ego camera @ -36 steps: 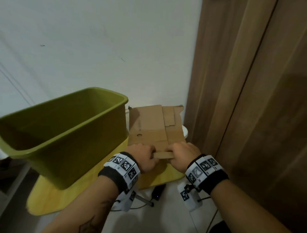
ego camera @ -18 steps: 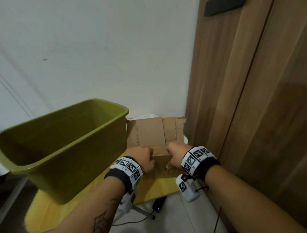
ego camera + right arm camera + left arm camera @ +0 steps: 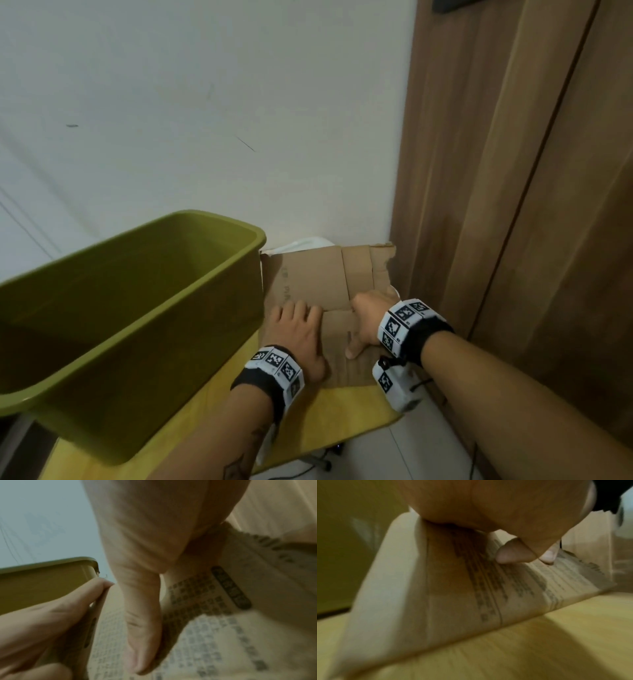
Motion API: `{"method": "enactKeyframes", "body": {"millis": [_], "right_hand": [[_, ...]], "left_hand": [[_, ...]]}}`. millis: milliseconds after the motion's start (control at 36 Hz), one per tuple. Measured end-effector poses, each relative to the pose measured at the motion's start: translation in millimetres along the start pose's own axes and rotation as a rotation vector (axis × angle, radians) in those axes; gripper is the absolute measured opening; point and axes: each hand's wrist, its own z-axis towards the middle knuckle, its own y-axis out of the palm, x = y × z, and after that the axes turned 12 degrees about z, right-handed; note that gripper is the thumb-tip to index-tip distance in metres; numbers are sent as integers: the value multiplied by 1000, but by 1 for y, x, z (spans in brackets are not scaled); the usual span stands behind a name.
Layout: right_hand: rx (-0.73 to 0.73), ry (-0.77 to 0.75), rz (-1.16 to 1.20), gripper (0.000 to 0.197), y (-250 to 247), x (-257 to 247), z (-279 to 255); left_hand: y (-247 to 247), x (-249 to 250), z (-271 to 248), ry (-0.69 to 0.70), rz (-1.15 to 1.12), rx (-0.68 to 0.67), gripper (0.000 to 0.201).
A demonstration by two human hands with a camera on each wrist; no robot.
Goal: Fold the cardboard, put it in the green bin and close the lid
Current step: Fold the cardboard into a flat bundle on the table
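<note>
The brown cardboard (image 3: 308, 274) lies on the yellow table (image 3: 342, 407), just right of the olive-green bin (image 3: 154, 359), with a crease across it between my hands. My left hand (image 3: 298, 332) lies flat on its near left part, fingers spread. In the left wrist view the palm (image 3: 505, 507) bears on the printed cardboard (image 3: 453, 581). My right hand (image 3: 368, 318) presses the near right part, its straight thumb (image 3: 142, 628) on the printed face (image 3: 214, 635); its fingers are hidden. The bin stands open and looks empty. No lid is in view.
A wooden door or wardrobe (image 3: 513, 205) stands close on the right, and a white wall runs behind. Something white (image 3: 305, 244) sits behind the cardboard. Cables (image 3: 308, 469) lie on the floor below the table's front edge.
Both hands gripped the near edge of the raised cardboard. It has since been pushed down toward the table; the left hand has flattened on it and the right now presses with its thumb.
</note>
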Motion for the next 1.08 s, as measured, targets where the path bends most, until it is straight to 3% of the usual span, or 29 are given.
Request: {"method": "enactKeyframes", "body": {"millis": [222,555,861,1083], "right_hand": [[2,-9,132,95,18,21,12],[44,-41,283,82,36,41,13],[50,-97,126,73,43,37,-9],[-57,-86,35,125,51,38,-25]], "left_hand": [[37,6,18,-17,-124,-42,112],[46,10,22,14,-157,-223,121],[23,9,12,-4,-247,-291,114],[20,13,-7,21,-242,-278,109]]}}
